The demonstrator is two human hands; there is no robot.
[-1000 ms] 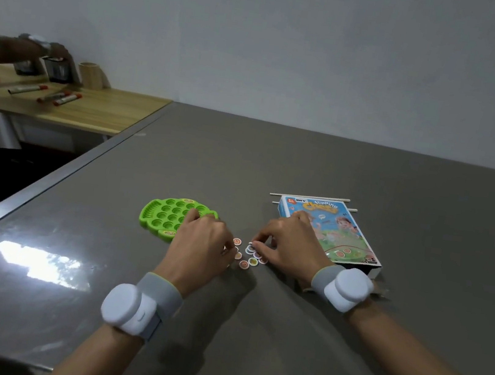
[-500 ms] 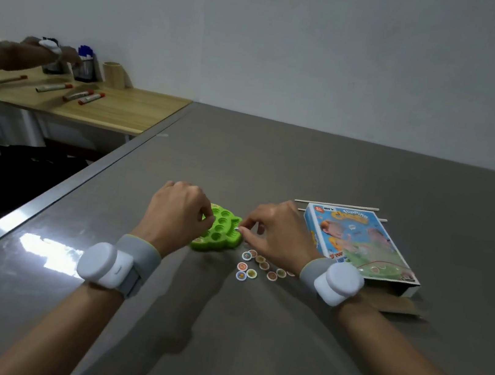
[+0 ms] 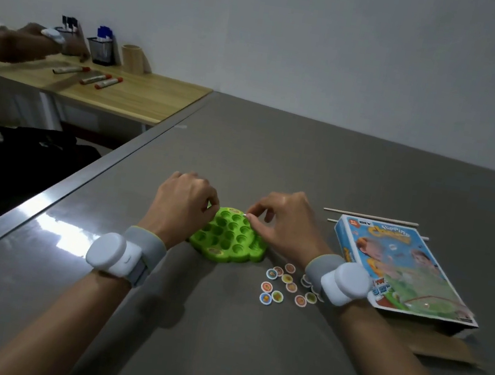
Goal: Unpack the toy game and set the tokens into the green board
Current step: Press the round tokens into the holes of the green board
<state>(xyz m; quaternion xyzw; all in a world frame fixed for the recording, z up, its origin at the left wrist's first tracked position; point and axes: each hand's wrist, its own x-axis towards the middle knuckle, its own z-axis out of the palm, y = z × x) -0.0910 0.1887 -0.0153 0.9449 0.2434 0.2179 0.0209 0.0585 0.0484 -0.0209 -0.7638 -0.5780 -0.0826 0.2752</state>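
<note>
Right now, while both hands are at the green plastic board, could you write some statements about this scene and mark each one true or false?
1. The right hand pinches a small round token above the green plastic board. True.
2. Every token already sits in the board. False: loose round tokens lie on the grey table beside the board's right side.
3. The blue cardboard game box lies to the right of the board. True.
4. The left hand rests on the box. False: it is at the board's left edge.
5. The two thin wooden sticks lie on top of the box. False: they lie on the table at its far end.
</note>
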